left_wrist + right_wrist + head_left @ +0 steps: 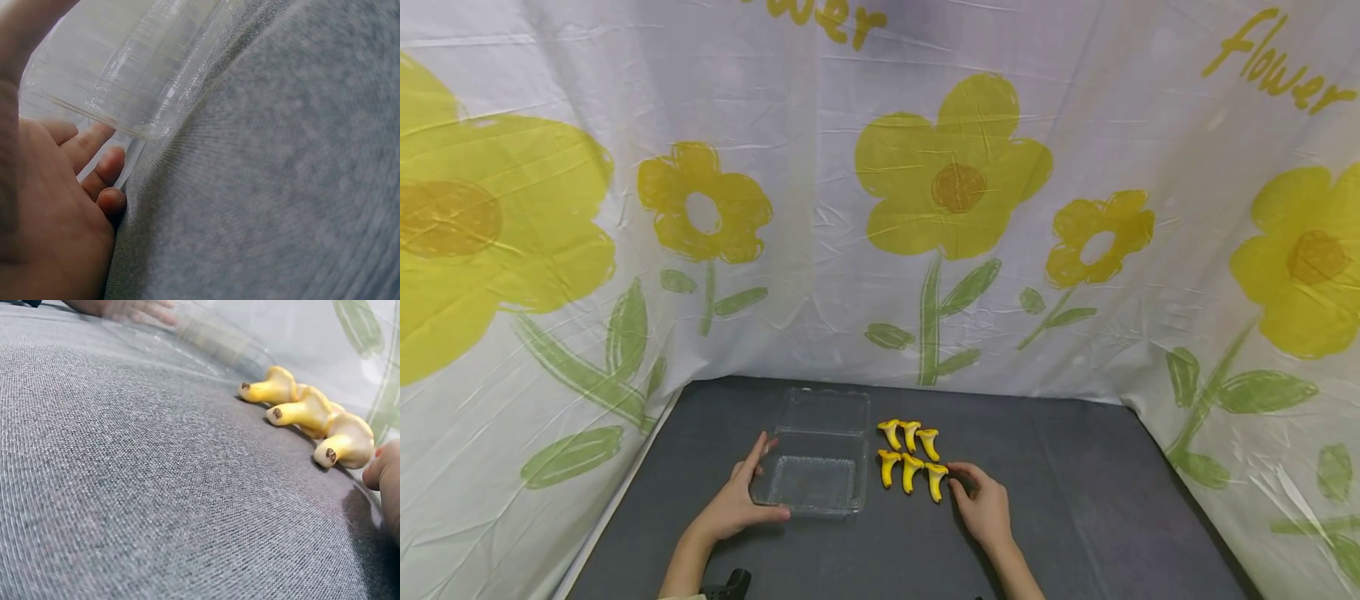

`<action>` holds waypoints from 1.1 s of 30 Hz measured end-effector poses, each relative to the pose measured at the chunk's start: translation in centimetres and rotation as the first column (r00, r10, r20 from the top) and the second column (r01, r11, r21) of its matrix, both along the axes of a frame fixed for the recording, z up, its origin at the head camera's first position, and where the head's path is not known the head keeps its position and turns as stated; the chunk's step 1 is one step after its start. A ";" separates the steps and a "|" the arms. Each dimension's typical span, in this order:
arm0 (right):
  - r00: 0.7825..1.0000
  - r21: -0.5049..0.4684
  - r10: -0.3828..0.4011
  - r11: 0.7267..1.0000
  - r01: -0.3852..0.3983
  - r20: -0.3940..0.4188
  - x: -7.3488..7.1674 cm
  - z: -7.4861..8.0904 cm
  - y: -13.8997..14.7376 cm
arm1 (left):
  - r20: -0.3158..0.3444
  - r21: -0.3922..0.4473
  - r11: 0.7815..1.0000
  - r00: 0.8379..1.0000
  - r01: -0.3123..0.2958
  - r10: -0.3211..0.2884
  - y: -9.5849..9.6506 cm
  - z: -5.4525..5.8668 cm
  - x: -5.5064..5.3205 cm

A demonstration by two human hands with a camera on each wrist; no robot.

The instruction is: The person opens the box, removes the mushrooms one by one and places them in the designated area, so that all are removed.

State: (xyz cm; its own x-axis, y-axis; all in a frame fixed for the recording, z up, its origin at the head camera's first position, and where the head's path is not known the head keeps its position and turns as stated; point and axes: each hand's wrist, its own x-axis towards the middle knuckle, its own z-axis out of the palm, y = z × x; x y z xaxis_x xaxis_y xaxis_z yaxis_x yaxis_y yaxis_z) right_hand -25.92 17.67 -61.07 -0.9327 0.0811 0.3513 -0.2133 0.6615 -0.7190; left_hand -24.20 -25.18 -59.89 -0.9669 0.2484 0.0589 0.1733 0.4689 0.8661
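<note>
A clear plastic clamshell box lies on the table with its lid folded back. My left hand spans the box's left side, fingers fairly straight along it and thumb at the front edge. In the left wrist view, the left hand's fingers rest loosely against the clear wall. Right of the box lie several yellow chanterelle mushrooms in two rows, stems toward me. My right hand is beside the front row's rightmost mushroom, fingertips at its cap; whether they touch is unclear.
Dark grey cloth covers the table. White curtains with yellow flower prints rise behind and on both sides. A black object, apparently a strap or device, is at the left wrist.
</note>
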 end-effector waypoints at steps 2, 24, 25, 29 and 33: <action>1.000 -0.004 -0.003 1.000 0.003 0.002 0.0 0.0 0.0 | -0.003 0.003 1.000 1.000 0.002 -0.002 0.0 0.1 0.0; 1.000 0.007 -0.009 1.000 0.009 0.003 0.0 -0.1 0.1 | -0.059 0.033 0.999 0.998 0.004 -0.002 -0.1 0.3 0.1; 1.000 0.005 -0.009 1.000 0.009 0.003 0.0 -0.1 0.1 | -0.067 0.048 0.999 0.998 0.002 0.001 -0.2 0.3 0.1; 1.000 -0.034 -0.007 0.999 0.007 0.008 0.1 0.0 0.2 | -0.095 0.161 0.987 0.995 0.002 0.014 -0.7 0.0 0.2; 0.999 -0.107 -0.004 0.994 0.008 0.035 0.4 0.6 0.6 | -0.047 0.297 0.954 0.997 -0.049 0.066 -0.8 0.2 0.5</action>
